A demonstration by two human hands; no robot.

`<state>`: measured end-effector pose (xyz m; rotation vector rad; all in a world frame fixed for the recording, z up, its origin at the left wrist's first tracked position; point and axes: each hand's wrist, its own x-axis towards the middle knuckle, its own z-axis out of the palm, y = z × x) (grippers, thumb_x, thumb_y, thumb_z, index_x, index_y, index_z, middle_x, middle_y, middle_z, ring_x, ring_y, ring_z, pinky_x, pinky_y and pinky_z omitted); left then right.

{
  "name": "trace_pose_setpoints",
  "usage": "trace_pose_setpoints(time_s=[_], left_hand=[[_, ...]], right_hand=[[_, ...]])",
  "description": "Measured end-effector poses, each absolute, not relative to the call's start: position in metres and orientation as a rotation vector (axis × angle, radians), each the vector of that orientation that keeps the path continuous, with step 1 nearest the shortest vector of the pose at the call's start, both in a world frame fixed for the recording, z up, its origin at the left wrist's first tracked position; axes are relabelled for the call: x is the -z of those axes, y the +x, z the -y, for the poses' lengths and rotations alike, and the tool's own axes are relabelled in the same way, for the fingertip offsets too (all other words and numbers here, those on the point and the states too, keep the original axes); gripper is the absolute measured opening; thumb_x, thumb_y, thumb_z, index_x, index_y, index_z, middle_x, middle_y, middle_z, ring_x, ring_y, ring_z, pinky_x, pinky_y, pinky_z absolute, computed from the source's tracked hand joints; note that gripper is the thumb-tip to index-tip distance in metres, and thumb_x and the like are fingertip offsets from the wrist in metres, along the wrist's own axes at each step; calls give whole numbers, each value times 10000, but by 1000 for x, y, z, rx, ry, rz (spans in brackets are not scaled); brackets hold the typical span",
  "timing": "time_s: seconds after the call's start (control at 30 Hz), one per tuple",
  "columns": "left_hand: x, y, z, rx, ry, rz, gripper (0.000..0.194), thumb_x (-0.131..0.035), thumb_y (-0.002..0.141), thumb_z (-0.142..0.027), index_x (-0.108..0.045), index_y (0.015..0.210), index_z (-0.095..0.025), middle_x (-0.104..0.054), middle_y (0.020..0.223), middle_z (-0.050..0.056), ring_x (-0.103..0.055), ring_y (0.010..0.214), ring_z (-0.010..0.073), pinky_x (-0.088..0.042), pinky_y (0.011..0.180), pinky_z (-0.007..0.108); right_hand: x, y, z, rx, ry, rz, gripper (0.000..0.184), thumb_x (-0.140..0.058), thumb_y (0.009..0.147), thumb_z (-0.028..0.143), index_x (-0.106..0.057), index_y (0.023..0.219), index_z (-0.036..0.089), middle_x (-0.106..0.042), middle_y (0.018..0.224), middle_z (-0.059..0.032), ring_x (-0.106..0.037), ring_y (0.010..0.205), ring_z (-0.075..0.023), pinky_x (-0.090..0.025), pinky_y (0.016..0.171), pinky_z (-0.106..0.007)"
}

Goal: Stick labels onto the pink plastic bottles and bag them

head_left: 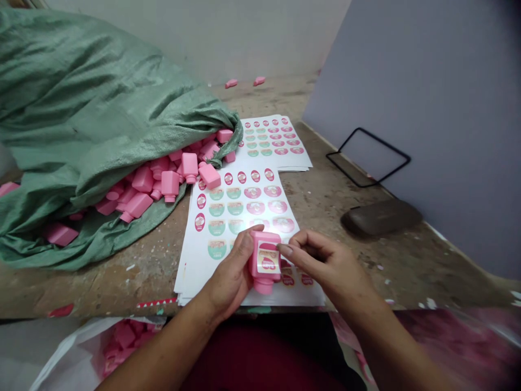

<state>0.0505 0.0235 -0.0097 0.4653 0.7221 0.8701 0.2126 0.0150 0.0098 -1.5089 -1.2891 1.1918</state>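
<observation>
My left hand point(234, 271) is wrapped around a small pink plastic bottle point(264, 285), its neck pointing down toward me. A label sticker point(268, 259) with pink print lies on the bottle's upward face. At the label's right edge, the thumb and curled fingers of my right hand point(315, 254) are closed together, the thumb tip touching it. How firmly they grip the label is hard to see. Beneath both hands lies a stack of sticker sheets point(187, 271) printed with green and pink labels.
A green woven sack point(101, 92) spills pink bottles point(142, 179) on the left. More sticker sheets point(280, 160) lie behind. To the right are a dark case point(382, 217) and a black wire frame point(372, 183) near a grey panel point(427, 98). A white bag point(77, 347) holds pink pieces below.
</observation>
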Motion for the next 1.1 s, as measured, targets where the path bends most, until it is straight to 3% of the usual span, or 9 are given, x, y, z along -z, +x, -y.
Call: trace_pose_setpoints(time_s=[0.43,0.8,1.1], left_hand=[[11,50,-25,-854,483,-736,459,-609,893,-512,-563,1237,-212,-638,1071,66,-610,845,167,-539,687,285],[12,49,-24,-856,471,-742,487,-628,878,-522,-570,1249,-211,-633,1104,82,-613,888,190,-537,740,322],[11,48,-23,-860,472,-749,475,-630,885,-500,-566,1252,-206,-646,1093,76,-591,828,156,-530,708,294]], right_hand=[[-8,214,-15,-1218,-1529,1308,380,-689,770,523,-511,626,219,-503,515,47,-420,444,-98,-340,440,-244],[-6,213,-16,-1199,-1513,1293,379,-695,747,522,-516,607,220,-492,492,49,-408,436,-98,-338,439,-249],[-7,211,-16,-1209,-1488,1273,351,-685,755,482,-502,600,226,-490,477,53,-406,427,-100,-323,434,-250]])
